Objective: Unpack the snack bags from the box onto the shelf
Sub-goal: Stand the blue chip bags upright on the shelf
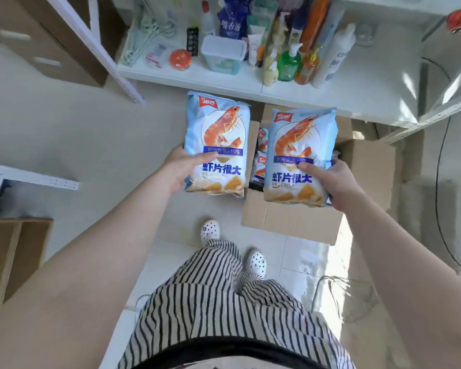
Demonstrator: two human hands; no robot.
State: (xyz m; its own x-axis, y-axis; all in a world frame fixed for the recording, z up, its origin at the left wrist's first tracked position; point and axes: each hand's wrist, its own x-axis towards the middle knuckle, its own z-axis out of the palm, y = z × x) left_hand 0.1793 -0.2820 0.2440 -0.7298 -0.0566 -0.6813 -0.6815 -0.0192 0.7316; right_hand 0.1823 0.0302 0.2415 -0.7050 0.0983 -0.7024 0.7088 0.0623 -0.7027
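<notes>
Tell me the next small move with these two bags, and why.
Probably carry both forward and set them on the bare right end of the white shelf. The left hand and right hand each already grip a snack bag lifted above the open box, while bottles crowd the shelf's left.

Open box (290, 222) on tiled floor (91, 129)

The pale blue snack bag (217, 142) under the left hand's fingers (197, 159) shows an orange prawn and dark blue lettering, matching the bag (301, 155) under the right thumb (308, 167). Behind both, a plain brown box (290, 225). Below, black-and-cream striped trousers (224, 302).
</notes>
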